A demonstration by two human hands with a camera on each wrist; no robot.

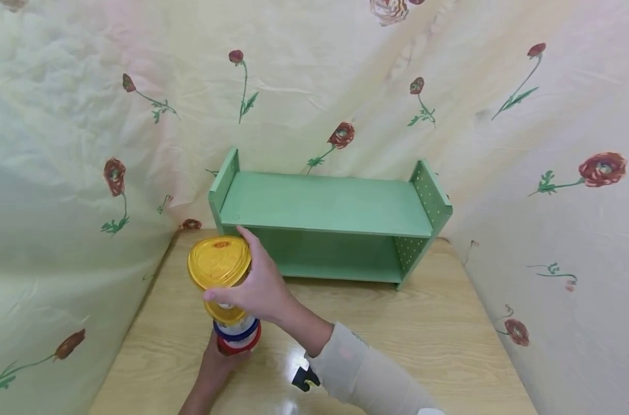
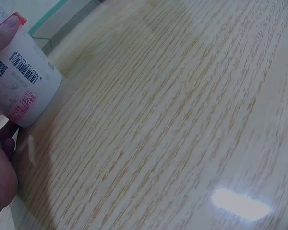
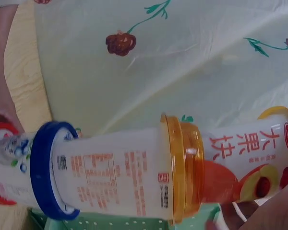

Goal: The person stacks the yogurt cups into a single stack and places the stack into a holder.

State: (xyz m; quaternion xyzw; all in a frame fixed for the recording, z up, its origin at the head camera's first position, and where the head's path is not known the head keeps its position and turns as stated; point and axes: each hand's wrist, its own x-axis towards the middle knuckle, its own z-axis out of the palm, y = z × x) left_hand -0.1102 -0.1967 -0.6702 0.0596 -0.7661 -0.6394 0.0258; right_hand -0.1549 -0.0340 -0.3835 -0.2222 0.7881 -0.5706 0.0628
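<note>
Several plastic cups stand in a tall stack at the left of the table in the head view. Lowest is a white cup with a red lid (image 2: pixel 26 72), its barcode showing in the left wrist view. Above it come a blueberry-printed cup (image 3: pixel 17 167) with a blue lid (image 3: pixel 44 170) and a white cup (image 3: pixel 115 175) with a yellow lid (image 3: pixel 182 167). On top is a peach-printed cup (image 3: pixel 230 182) with a yellow lid (image 1: pixel 219 262). My right hand (image 1: pixel 260 291) grips this top cup, thumb and fingers spread around it. Down low, my left hand (image 1: pixel 218 357) holds the red-lidded cup.
A green two-tier shelf (image 1: pixel 325 202) stands behind the stack at the back of the wooden table (image 1: pixel 397 334). Flower-printed cloth (image 1: pixel 294 104) hangs around the table. A small black-and-yellow thing (image 1: pixel 304 378) lies by my right sleeve (image 1: pixel 366 369).
</note>
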